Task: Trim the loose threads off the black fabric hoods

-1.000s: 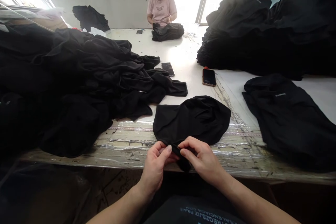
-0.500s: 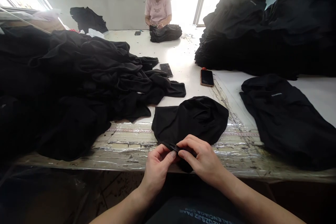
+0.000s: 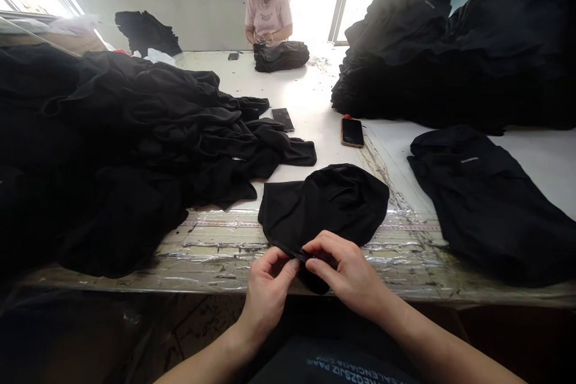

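A black garment (image 3: 333, 198) lies bunched at the near edge of the table, its lower edge raised between my hands. My left hand (image 3: 270, 279) pinches that edge between thumb and forefinger. Just to the right, my right hand (image 3: 344, 267) has its thumb and fingertips closed on the same edge, close to the left fingertips. A small dark piece shows between the two hands; too little of it is visible to tell whether it is a tool or part of the cloth. Below the hands a fold of the garment hangs by the table edge.
Loose black garments (image 3: 157, 120) cover the left side. At the right are a tall black stack (image 3: 432, 60) and a flat garment (image 3: 486, 204). Two phones, one darker (image 3: 282, 119) and one orange-edged (image 3: 351, 132), lie mid-table. Across it a person (image 3: 269, 15) sits behind folded cloth (image 3: 281, 56).
The whole view has shifted slightly, so things on the table appear a little further left. Both hands keep their pinch on the garment's edge, with hardly any movement.
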### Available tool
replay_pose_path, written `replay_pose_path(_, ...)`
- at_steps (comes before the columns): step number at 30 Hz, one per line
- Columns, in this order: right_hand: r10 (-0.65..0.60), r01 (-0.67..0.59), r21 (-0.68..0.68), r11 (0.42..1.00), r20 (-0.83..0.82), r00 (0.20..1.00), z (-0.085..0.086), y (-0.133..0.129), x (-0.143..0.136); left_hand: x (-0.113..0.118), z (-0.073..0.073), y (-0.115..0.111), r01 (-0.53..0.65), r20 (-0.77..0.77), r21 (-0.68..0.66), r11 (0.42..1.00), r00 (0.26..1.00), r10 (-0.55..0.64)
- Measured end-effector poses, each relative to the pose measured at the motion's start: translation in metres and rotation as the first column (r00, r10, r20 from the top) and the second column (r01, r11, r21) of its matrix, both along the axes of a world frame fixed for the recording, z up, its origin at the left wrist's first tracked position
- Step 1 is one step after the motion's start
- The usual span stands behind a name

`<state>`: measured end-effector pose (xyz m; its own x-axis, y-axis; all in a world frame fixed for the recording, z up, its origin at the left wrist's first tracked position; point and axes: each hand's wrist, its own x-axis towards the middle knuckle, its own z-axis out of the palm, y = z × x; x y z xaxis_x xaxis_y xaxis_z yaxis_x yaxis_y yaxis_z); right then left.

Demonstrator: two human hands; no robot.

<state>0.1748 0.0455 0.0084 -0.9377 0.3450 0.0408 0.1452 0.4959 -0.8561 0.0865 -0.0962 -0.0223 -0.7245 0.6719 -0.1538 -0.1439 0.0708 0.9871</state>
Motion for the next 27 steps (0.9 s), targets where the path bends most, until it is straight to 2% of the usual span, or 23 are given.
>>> replay_pose_path(6, 0.003, -0.003, 0.026, 1.0, -0.018, 1.0, -0.005, 0.002, 0.0, 0.001, -0.003, 0.001, 0.033, -0.008, -0.026, 0.999, 0.999, -0.033)
replay_pose_path(10, -0.038, 0.038, 0.016, 0.999, -0.02, 0.999, -0.007, 0.002, 0.001, 0.003, -0.002, 0.0, 0.043, -0.202, -0.08, 0.996, 0.978, -0.058)
replay_pose_path(12, -0.024, 0.025, 0.017, 1.0, -0.023, 0.999, -0.008, 0.001, 0.0, 0.004, 0.0, 0.0, 0.095, -0.317, -0.103, 0.99, 0.94, -0.123)
replay_pose_path(14, 0.025, -0.024, 0.042, 0.999, -0.028, 0.999, -0.011, 0.0, -0.001, 0.004, 0.002, 0.001, 0.164, -0.364, -0.123, 0.979, 0.91, -0.198)
replay_pose_path(16, 0.051, -0.047, 0.077, 0.996, -0.058, 0.997, -0.015, 0.0, -0.001, 0.002, 0.002, 0.0, 0.236, -0.268, -0.114, 0.965, 0.928, -0.258)
replay_pose_path(18, 0.038, -0.026, 0.104, 0.994, -0.115, 0.993, -0.019, 0.001, 0.002, -0.002, -0.001, 0.0, 0.25, 0.017, -0.046, 0.967, 0.968, -0.249)
replay_pose_path(19, 0.028, -0.011, 0.117, 0.993, -0.143, 0.989, -0.02, 0.001, 0.004, -0.005, -0.002, -0.001, 0.215, 0.193, 0.0, 0.977, 0.958, -0.211)
replay_pose_path(21, 0.042, -0.019, 0.145, 0.989, -0.16, 0.986, -0.022, 0.002, 0.01, -0.012, -0.005, -0.002, 0.089, 0.461, 0.059, 0.994, 0.881, -0.107)
replay_pose_path(23, 0.105, -0.087, 0.155, 0.984, -0.116, 0.988, -0.02, 0.002, 0.015, -0.017, -0.007, -0.002, 0.009, 0.565, 0.086, 0.996, 0.823, -0.056)
replay_pose_path(25, 0.139, -0.132, 0.128, 0.983, -0.052, 0.989, -0.015, 0.004, 0.019, -0.019, -0.006, -0.001, 0.003, 0.591, 0.109, 0.994, 0.804, -0.068)
replay_pose_path(27, 0.085, -0.082, 0.102, 0.991, -0.03, 0.996, -0.008, 0.008, 0.019, -0.018, -0.002, 0.0, 0.021, 0.606, 0.137, 0.99, 0.789, -0.101)
